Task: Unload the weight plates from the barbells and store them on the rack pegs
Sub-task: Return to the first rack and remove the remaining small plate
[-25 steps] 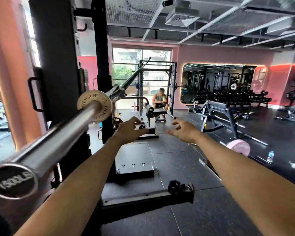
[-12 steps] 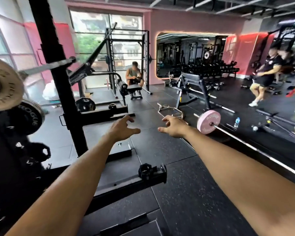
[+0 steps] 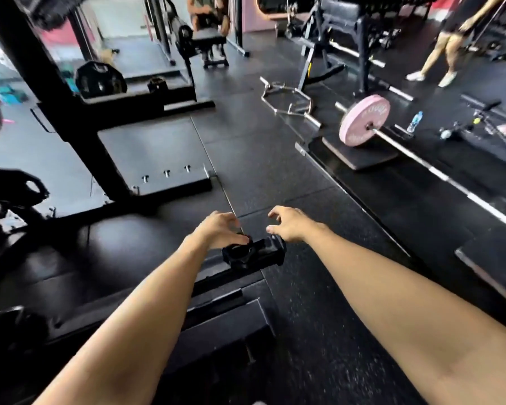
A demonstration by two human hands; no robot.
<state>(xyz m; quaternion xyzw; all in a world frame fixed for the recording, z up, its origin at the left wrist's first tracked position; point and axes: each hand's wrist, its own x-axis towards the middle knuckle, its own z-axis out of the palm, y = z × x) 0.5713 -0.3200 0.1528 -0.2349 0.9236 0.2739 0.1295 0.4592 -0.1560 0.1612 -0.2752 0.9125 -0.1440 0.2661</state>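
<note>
Left hand (image 3: 216,230) reaching down, fingers loosely curled and spread, gripping nothing, hovering just over black plastic barbell collar (image 3: 237,252) lying on end of black steel rack foot (image 3: 263,254). Right hand (image 3: 289,223) reaching alongside, fingers splayed and empty, thumb near foot's end. Pink round bumper plate (image 3: 364,120) sitting well apart, far right, still loaded on silver steel barbell (image 3: 438,171), resting on black floor mat (image 3: 360,159). Black round weight plate (image 3: 100,78) leaning at rack base, far left. Plastic water bottle (image 3: 414,121) standing beside barbell.
</note>
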